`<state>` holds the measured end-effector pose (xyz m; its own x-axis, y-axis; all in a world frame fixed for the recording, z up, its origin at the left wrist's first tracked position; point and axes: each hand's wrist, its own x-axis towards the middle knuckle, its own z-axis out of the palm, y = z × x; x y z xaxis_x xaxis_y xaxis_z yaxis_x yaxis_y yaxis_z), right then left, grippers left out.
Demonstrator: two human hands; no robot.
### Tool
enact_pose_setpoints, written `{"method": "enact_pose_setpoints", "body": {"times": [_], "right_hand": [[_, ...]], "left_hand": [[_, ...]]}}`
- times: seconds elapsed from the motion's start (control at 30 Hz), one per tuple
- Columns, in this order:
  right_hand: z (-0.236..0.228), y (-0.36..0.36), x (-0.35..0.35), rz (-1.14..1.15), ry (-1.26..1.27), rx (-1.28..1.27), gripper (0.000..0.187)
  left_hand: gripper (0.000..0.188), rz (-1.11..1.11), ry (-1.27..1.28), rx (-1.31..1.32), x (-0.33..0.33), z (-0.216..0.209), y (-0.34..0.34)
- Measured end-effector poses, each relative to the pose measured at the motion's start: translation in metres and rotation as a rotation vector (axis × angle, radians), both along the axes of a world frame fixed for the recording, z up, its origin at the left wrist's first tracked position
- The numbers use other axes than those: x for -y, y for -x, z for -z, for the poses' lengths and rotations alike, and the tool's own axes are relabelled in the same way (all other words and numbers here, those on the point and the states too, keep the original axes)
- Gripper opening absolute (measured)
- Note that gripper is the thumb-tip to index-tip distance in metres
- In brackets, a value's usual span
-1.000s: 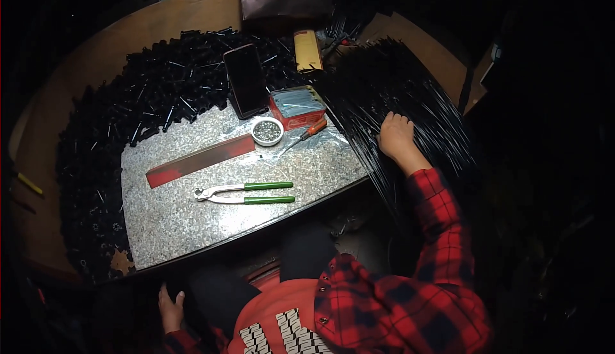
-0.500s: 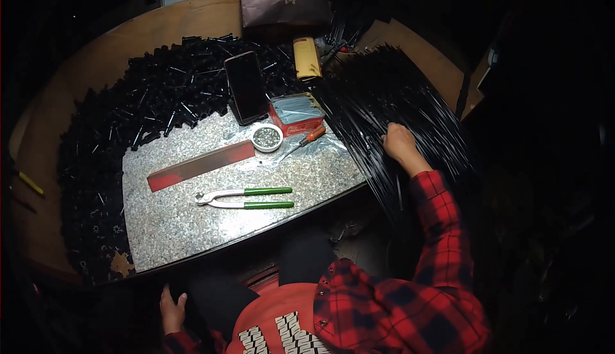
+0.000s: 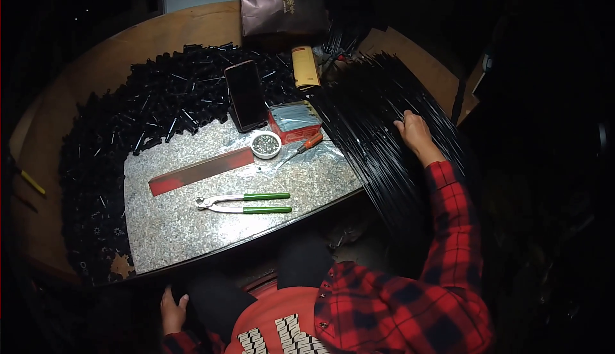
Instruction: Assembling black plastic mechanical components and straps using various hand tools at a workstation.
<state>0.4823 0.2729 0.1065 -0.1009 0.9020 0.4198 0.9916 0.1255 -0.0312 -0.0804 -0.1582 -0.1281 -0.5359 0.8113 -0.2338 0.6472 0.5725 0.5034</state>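
Observation:
My right hand (image 3: 418, 137) is over a broad pile of long thin black rods (image 3: 378, 155) at the right of the table. Its fingers are curled down among the rods, and I cannot make out what is between them. Low on the left, beside my thigh, my left hand (image 3: 173, 312) hangs below the table edge with thumb and fingers apart and nothing in it. Pincers with green handles (image 3: 246, 203) lie on the speckled stone slab (image 3: 186, 238) between my hands.
A red-brown bar (image 3: 202, 171), white cup of small metal pieces (image 3: 266, 144), orange-handled screwdriver (image 3: 309, 142) and red box of thin pale pins (image 3: 295, 123) sit on the slab. Behind are a phone (image 3: 245, 94), yellow packet (image 3: 305, 67), paper bag (image 3: 282, 11) and heaped black parts (image 3: 173, 88).
My right hand has shifted slightly to the right and away from me over the black rods. Rods near it have moved a little. My left hand stays beside my thigh.

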Motion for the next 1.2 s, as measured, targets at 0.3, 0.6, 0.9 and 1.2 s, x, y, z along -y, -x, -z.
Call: {"method": "enact_pose_setpoints", "body": {"times": [0.3, 0.6, 0.9, 1.2], "right_hand": [[-0.013, -0.007, 0.000, 0.113, 0.157, 0.014, 0.027], [-0.051, -0.018, 0.000, 0.104, 0.510, -0.088, 0.030], [-0.106, -0.029, 0.017, -0.020, 0.441, -0.605, 0.024], [-0.133, -0.015, -0.007, -0.078, 0.200, -0.593, 0.024]], "left_hand": [[0.065, -0.005, 0.021, 0.011, -0.002, -0.005, -0.004], [0.065, 0.012, 0.022, -0.003, 0.000, -0.005, -0.003], [0.065, 0.034, 0.024, -0.002, -0.003, -0.006, -0.005], [0.062, 0.095, -0.053, -0.051, -0.016, -0.022, -0.019]]}}
